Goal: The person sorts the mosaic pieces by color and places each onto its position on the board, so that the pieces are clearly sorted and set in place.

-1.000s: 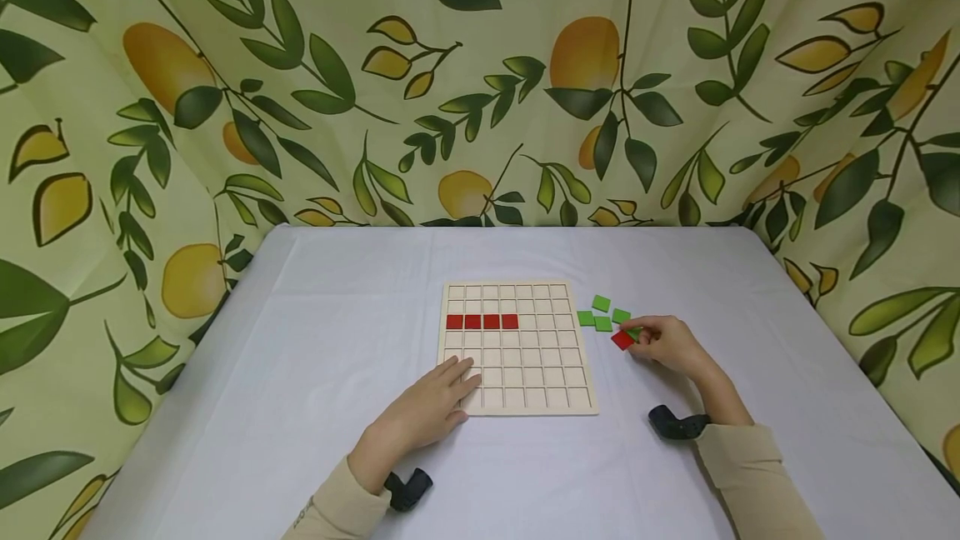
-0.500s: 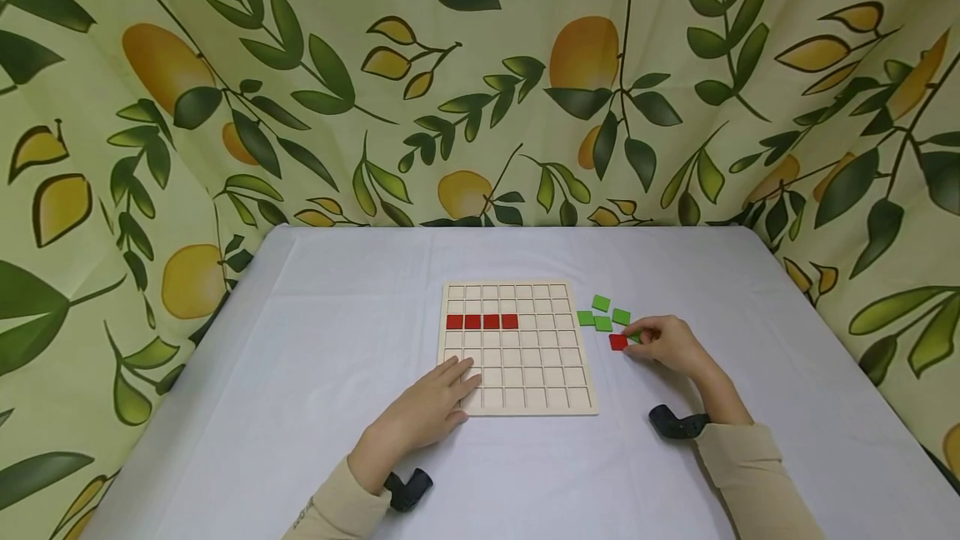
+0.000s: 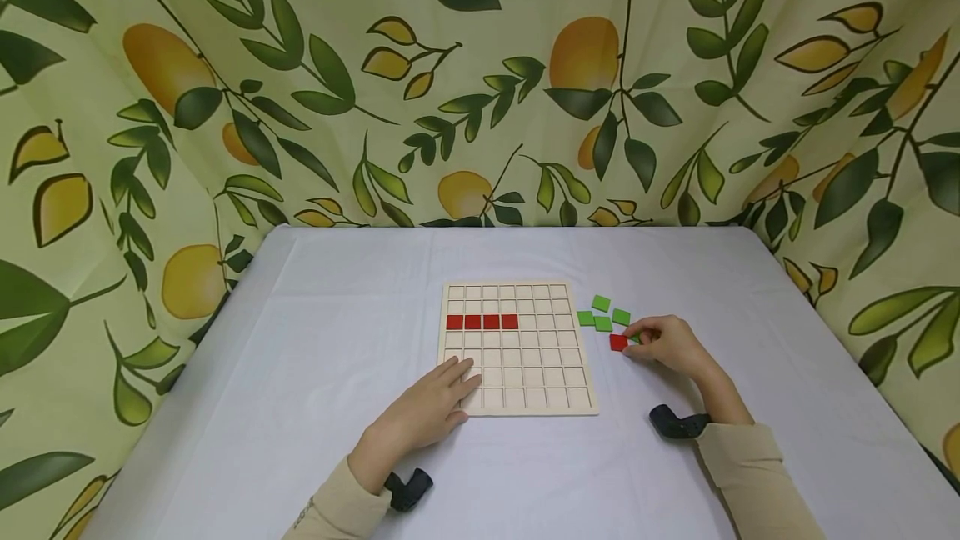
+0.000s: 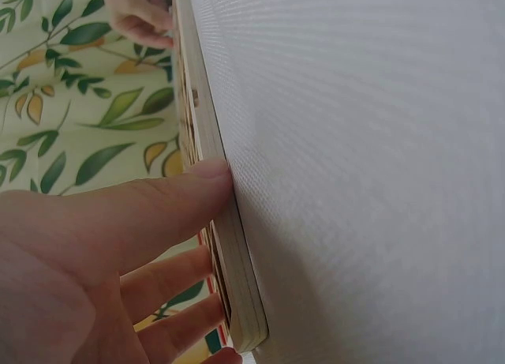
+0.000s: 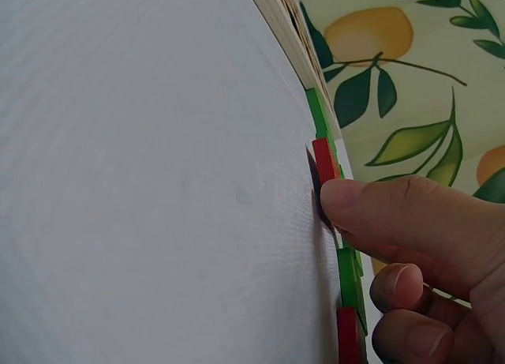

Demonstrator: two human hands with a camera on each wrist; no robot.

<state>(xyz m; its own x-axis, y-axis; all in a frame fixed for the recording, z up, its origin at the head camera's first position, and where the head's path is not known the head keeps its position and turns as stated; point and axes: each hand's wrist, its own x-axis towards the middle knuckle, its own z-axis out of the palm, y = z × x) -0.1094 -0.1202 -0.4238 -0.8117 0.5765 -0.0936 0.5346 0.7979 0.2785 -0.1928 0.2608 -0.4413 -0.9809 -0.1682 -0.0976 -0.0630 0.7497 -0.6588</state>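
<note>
A pale wooden grid board (image 3: 532,376) lies on the white table, with a row of red square tiles (image 3: 491,322) in its third line from the far side. My left hand (image 3: 423,408) rests on the near left corner, fingers spread over the squares. In the left wrist view its thumb (image 4: 207,177) touches the board's side edge. Right of the board, my right hand (image 3: 667,346) pinches a red tile (image 3: 618,342) by its edge. The right wrist view has the thumb against this tile (image 5: 323,155), a shadow beside it. A green tile (image 3: 635,338) shows partly behind the fingers.
Several loose green tiles (image 3: 603,323) lie between the board and my right hand; one is right at the board's edge. Another red tile (image 5: 347,332) stays hidden by the hand in the head view. A patterned curtain (image 3: 480,107) stands behind the table.
The red tile in my right hand has turned from a tilted angle to nearly square with the board and shifted slightly left. My left hand and the board have stayed put.
</note>
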